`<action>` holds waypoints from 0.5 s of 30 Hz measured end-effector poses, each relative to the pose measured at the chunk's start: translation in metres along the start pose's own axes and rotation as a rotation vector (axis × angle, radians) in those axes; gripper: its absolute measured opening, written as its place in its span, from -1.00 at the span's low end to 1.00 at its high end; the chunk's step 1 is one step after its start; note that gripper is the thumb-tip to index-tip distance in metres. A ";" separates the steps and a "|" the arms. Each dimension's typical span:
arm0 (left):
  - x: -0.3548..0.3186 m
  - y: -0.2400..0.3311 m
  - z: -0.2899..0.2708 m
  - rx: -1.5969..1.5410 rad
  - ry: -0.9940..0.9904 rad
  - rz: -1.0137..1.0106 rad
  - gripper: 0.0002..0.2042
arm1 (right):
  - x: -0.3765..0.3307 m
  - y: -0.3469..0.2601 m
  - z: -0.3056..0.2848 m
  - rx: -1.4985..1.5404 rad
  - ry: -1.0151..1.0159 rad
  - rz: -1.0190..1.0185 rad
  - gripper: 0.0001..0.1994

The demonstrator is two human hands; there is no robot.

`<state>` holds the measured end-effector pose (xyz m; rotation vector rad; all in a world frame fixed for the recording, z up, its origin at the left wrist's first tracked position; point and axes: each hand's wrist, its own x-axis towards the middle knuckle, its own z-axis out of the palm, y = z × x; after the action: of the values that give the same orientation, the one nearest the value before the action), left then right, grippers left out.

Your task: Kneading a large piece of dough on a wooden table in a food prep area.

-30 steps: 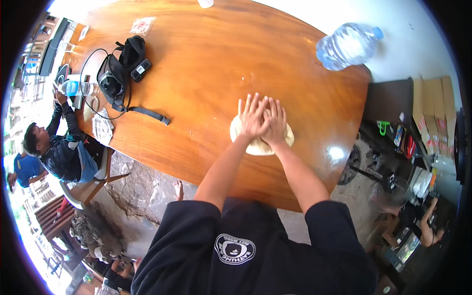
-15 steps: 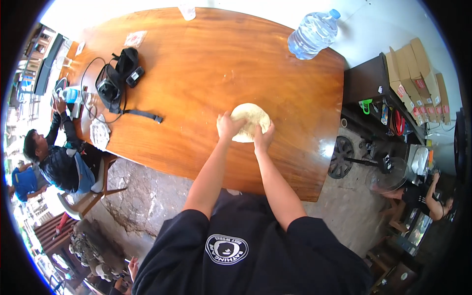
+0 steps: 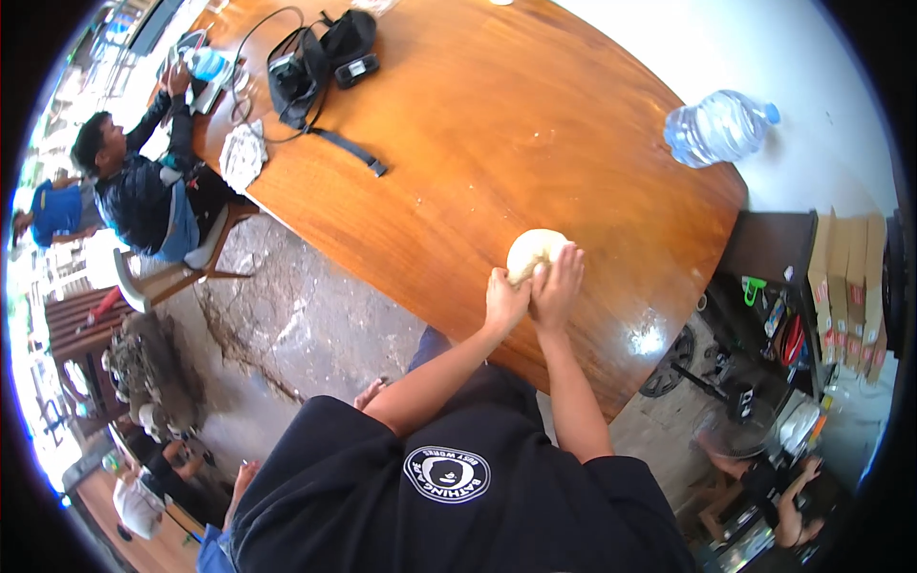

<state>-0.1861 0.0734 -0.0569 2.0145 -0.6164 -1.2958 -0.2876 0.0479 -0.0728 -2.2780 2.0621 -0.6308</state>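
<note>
A pale ball of dough (image 3: 535,250) sits on the wooden table, toward its near edge, and looks rounded and folded in. My left hand (image 3: 506,302) is closed at the dough's near left side, its fingers curled against the edge. Along the right side lies my right hand (image 3: 559,288), fingers stretched out and its thumb pressed on the near part of the dough. Both hands hide the near side of the lump.
Small crumbs dot the wooden table (image 3: 478,124). Black straps with a device (image 3: 301,86) lie at the far left, near a crumpled white cloth (image 3: 244,155). A large water bottle (image 3: 721,129) lies at the far right. A person (image 3: 158,191) sits at the table's left side.
The dough has gone from a wide flat round to a smaller folded lump. My right hand has straightened its fingers along it. The view has turned, shifting the table's things rightward.
</note>
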 end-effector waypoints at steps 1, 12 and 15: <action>0.004 -0.011 -0.006 0.301 0.134 0.247 -0.65 | -0.011 -0.003 0.001 0.001 -0.010 -0.012 -0.45; 0.142 0.080 -0.024 0.242 -0.088 0.672 -0.69 | 0.151 0.061 -0.033 0.898 -1.015 0.567 -0.49; 0.174 0.082 0.027 0.344 -0.235 1.009 -0.52 | 0.147 0.069 0.010 0.439 -0.127 0.328 -0.59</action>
<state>-0.1445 -0.1090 -0.1101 1.3965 -1.7692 -0.8053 -0.3430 -0.1050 -0.0576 -1.6570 1.9372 -0.7956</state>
